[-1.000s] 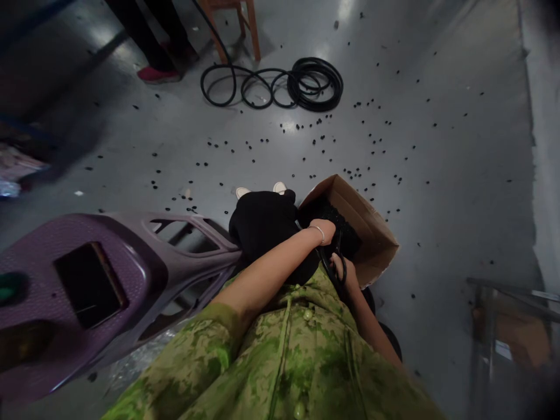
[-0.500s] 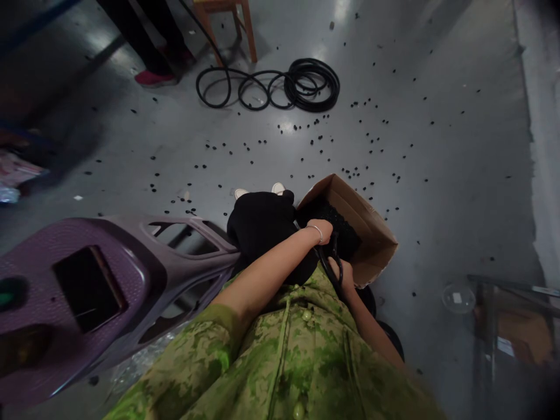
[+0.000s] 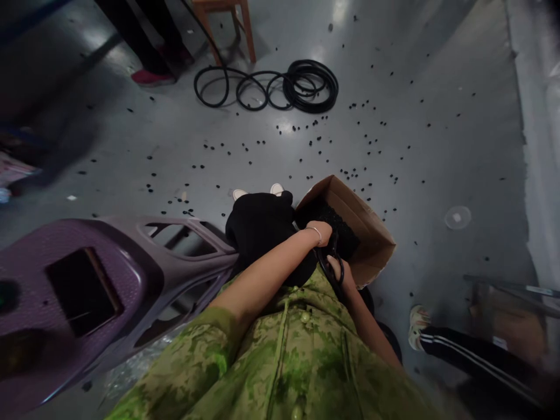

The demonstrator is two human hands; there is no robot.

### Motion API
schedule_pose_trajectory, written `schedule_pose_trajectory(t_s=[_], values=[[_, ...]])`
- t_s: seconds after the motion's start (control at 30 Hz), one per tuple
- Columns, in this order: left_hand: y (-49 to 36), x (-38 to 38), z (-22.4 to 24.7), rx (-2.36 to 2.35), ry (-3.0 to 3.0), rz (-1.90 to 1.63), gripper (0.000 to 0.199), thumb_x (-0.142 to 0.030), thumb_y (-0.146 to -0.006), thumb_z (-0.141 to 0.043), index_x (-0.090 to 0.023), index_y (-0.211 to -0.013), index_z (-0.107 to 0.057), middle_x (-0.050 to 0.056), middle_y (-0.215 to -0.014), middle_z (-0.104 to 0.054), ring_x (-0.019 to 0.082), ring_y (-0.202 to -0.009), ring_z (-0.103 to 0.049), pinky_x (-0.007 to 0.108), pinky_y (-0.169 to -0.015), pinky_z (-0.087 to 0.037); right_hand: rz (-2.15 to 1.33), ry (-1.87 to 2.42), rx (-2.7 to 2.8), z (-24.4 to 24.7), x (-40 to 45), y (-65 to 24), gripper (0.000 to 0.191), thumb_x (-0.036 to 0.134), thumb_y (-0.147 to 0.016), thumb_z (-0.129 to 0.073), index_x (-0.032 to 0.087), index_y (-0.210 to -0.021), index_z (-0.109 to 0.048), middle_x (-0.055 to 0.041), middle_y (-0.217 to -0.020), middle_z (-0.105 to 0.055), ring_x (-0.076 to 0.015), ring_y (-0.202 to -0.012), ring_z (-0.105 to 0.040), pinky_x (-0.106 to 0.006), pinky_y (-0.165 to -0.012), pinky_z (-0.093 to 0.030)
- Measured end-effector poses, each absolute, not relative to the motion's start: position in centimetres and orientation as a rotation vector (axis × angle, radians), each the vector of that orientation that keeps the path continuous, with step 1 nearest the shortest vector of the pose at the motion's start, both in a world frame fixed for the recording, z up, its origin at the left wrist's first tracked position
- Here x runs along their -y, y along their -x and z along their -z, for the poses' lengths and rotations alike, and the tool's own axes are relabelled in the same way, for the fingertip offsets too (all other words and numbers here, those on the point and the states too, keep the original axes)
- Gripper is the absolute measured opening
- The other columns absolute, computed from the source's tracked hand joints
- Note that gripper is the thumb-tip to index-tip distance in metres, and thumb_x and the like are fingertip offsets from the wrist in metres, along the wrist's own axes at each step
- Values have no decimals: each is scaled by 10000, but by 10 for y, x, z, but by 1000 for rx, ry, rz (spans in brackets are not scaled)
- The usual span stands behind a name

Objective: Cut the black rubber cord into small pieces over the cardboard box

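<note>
A cardboard box stands tilted beside my legs, with a mass of small black pieces inside. My left hand, with a silver bangle at the wrist, is closed at the box's near opening; its fingertips and what they grip are hard to make out. Close below it, my right hand is closed on a black cable, which curves in loops between both hands and my lap. Black cloth covers my legs left of the box.
A purple stool at the left bears a phone. Ahead lie a coiled black hose and scattered black rings, near a wooden stool and a person's legs. Another person's leg is at the lower right.
A leg in striped black trousers with a light shoe has come in at the lower right. The clear round disc there now lies farther forward. My hands have barely moved.
</note>
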State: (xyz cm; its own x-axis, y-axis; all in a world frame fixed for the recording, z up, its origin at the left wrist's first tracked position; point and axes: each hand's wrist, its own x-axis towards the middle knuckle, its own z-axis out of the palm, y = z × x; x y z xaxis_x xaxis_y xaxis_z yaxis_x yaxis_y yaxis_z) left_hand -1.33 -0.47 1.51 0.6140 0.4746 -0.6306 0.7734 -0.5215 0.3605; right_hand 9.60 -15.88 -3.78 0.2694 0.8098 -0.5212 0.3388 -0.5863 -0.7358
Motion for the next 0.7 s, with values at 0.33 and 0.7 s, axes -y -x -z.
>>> schedule_pose_trajectory(t_s=[0.33, 0.7], values=[[16, 3, -11, -923, -2221, 680, 323, -166, -745, -628, -72, -1041, -714, 210, -1079, -679, 291, -1031, -637, 338, -855, -516, -1306, 2080, 1006, 51, 153, -89, 478, 626, -703, -505, 169, -581, -569, -15, -562, -578, -151, -586, -500, -250, -577, -395], [12, 5, 4, -949, -2122, 700, 315, -84, -651, -685, -107, -959, -747, 208, -999, -706, 317, -1036, -638, 395, -880, -508, -1285, 2074, 1094, 70, 156, -88, 483, 636, -639, -524, 182, -473, -533, -11, -497, -519, -162, -575, -484, -275, -566, -428]])
